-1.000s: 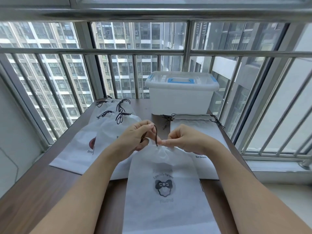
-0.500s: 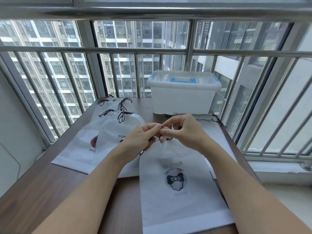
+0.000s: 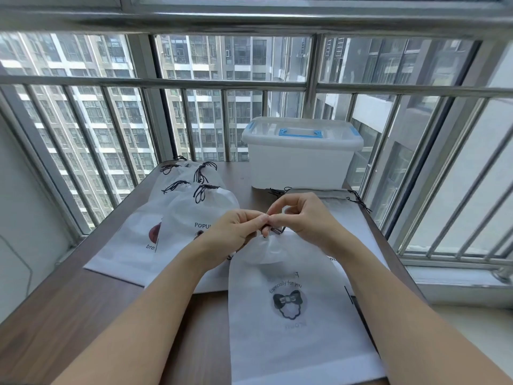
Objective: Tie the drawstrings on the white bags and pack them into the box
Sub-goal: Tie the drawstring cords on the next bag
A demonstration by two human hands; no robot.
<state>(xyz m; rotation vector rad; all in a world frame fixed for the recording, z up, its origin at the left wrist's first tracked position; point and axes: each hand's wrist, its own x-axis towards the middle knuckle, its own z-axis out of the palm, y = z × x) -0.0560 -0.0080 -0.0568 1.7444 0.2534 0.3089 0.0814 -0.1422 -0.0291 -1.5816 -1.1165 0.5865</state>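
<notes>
— Head view: where was the bag (image 3: 291,315)?

— Flat on the table (image 3: 69,301), in front of the lidded box (image 3: 301,159). Left hand (image 3: 236,232) and right hand (image 3: 305,218) each had a pinching grip on its drawstring (image 3: 276,230).

— Advice?

— Probably keep both ends taut and cinch the knot against the gathered neck.

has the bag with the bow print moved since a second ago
Yes. The bow-print bag has slid right across the table, now covering more of the flat bag beside the box, with both hands working its drawstring.
</notes>
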